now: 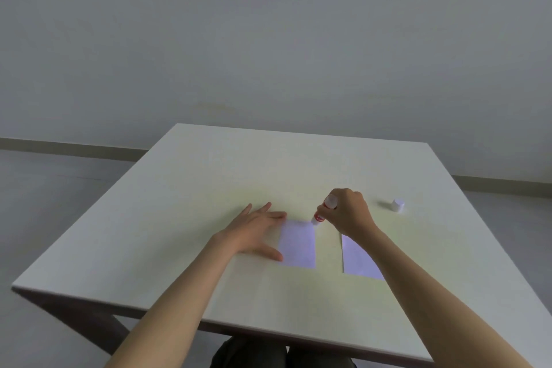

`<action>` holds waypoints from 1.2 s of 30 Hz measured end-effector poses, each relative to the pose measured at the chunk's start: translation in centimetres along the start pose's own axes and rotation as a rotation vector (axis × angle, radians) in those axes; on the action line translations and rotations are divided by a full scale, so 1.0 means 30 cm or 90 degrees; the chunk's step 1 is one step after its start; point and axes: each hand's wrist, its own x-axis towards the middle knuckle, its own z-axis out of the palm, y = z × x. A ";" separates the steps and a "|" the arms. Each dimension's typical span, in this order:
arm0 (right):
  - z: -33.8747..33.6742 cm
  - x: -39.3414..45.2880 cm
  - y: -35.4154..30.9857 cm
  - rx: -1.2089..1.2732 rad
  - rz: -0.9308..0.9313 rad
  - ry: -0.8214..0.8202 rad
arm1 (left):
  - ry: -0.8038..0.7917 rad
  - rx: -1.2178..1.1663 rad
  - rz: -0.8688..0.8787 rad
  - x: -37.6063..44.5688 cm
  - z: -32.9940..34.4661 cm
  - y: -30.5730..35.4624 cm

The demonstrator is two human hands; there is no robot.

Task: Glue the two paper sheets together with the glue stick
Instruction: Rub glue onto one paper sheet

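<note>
Two small white paper sheets lie side by side on the table. My left hand [257, 231] rests flat with spread fingers on the left edge of the left sheet [298, 243]. My right hand [348, 212] grips the uncapped glue stick [324, 210], tilted, with its lower tip touching the far right corner of that left sheet. The right sheet [358, 260] lies under my right forearm, which hides part of it.
The white cap [398, 205] of the glue stick stands on the pale table [209, 188] to the right of my right hand. The table's front edge runs close to my body, and grey floor and wall surround it.
</note>
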 end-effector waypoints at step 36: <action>0.058 -0.182 -0.027 -0.020 -0.016 -0.055 | -0.001 -0.039 -0.022 -0.020 -0.013 0.023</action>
